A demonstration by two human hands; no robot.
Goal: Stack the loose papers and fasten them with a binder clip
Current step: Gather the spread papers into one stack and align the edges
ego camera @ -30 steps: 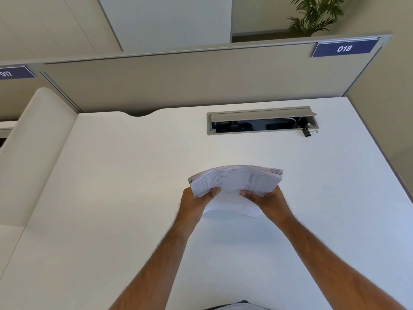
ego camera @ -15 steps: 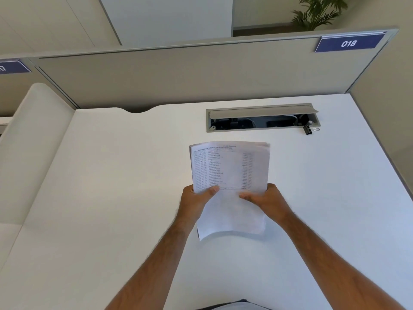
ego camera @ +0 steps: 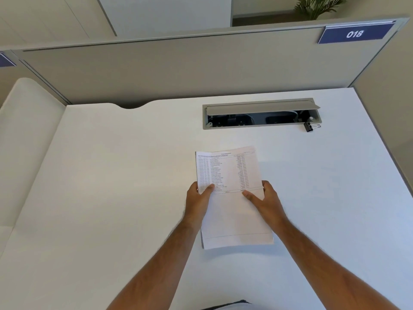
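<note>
Two bare hands hold a stack of papers [ego camera: 230, 198] by its long sides, over the middle of a white desk [ego camera: 111, 186]. The left hand [ego camera: 199, 199] grips the stack's left edge, its thumb lying across the printed top sheet and its fingers hidden beneath. The right hand [ego camera: 266, 201] grips the right edge the same way, thumb pressed on top and pointing inward toward the other thumb. Both forearms reach in from the bottom of the view.

The stack faces up, with its edges roughly lined up. Its upper half carries a table of small printed lines, too fine to read; its lower half is mostly blank. Whether the stack rests flat on the desk or is held just above it cannot be told.

Well beyond the papers, toward the back right of the desk, a small black binder clip [ego camera: 309, 127] with silver wire handles lies on the surface, just beside the right end of a long grey cable slot [ego camera: 261, 115] whose lid is propped open, showing dark cables inside.

Behind the desk stands a beige partition [ego camera: 167, 68]. A blue number plate [ego camera: 355, 34] reading 018 is fixed at its upper right. A green plant [ego camera: 317, 6] shows above the partition.
</note>
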